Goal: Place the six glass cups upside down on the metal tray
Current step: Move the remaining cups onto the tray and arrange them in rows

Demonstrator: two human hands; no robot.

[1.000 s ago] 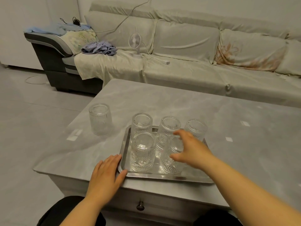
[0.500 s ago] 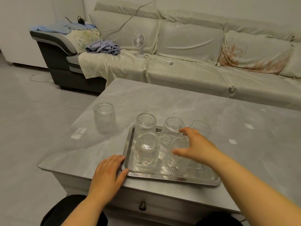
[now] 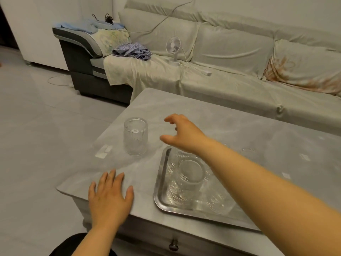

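Desk edge, lower left of frame: my left hand (image 3: 108, 196) lies flat on the desk (image 3: 239, 130), fingers spread, grasping nothing. A second ago it rested against the tray's near-left corner; now it sits apart from the tray, well to its left.

Lone cup, left of centre: the sixth glass cup (image 3: 135, 136) stands on the desk beside the tray's far-left corner, not on it. It looks already inverted, though the clear glass makes that hard to be sure of.

Right hand, centre of frame: my right hand (image 3: 182, 134) has left the cups on the tray, where it hovered half a second ago, and now reaches left above the tray's far edge. Its grip is released, thumb and fingers curved apart and aimed at the lone cup, near it but not touching.

Tray, lower centre: the metal tray (image 3: 159, 183) lies near the front edge of the desk. Ribbed cups on tray (image 3: 188, 179) stand upside down; my forearm covers some, so I cannot count them here.

Meaning for the task: I judge the tray group settled and the last cup to be the step in hand. What remains is closing on it and setting it in a free spot.

Risk: my forearm passes close above the standing cups.
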